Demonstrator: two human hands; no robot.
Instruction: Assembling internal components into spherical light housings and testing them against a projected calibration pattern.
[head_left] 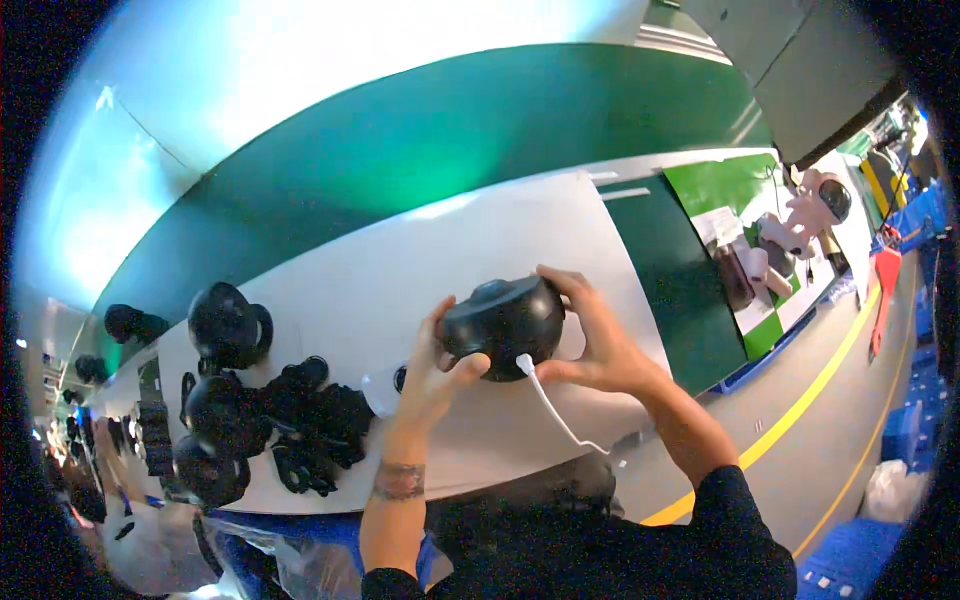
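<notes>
A glossy black rounded housing point(505, 325) with a raised part on top is held between my two hands above the white table top. My left hand point(437, 365) grips its left side, the thumb along the lower front. My right hand point(600, 345) wraps its right side, fingers at the upper edge and thumb near the bottom. A white cable point(553, 408) with a white plug end meets the housing's lower front. It hangs down towards the table's near edge. The underside of the housing is hidden.
Several similar black rounded housings point(225, 325) and a heap of black parts point(318, 420) lie on the white table top point(480, 235) to the left. Right, a green mat point(710, 185) bears papers and pale pink devices point(805, 215). Blue crates point(870, 560) stand on the floor.
</notes>
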